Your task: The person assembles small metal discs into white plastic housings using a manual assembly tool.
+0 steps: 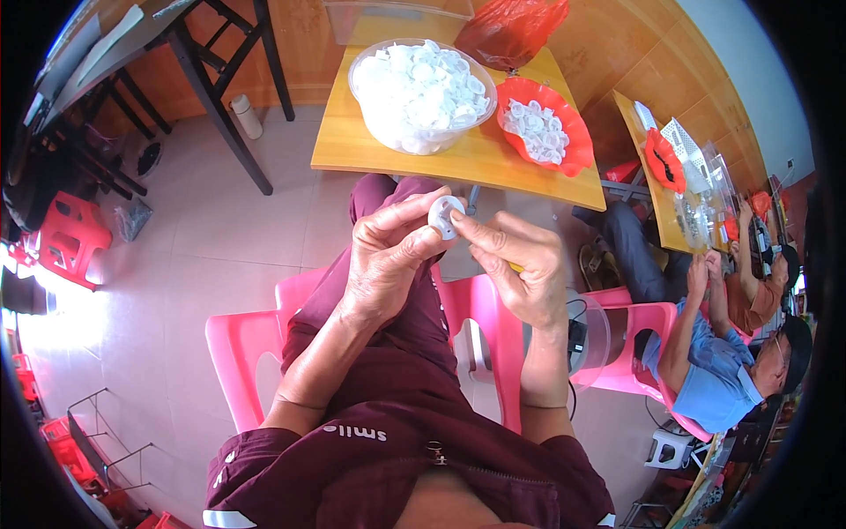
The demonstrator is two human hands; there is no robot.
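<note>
Above my lap, my left hand [385,256] pinches a small round white plastic cap [440,212] by its edge, between thumb and fingers. My right hand [527,269] meets it from the other side, its index fingertip pressed onto the cap's face. The other right fingers are curled in, and a sliver of something yellow [515,266] shows among them; what it is stays hidden. Just beyond my hands, a clear tub [388,132] heaped with white round plastic pieces and a red scalloped bowl [577,145] with smaller whitish, see-through pieces stand on a yellow wooden table [339,141].
A red plastic bag [511,33] lies at the table's back. To the right, people in pink chairs [617,339] work at another table [648,163] with trays and a red bowl. At the left are a dark-legged table [207,84], a white bottle [247,117] and a red stool [70,238].
</note>
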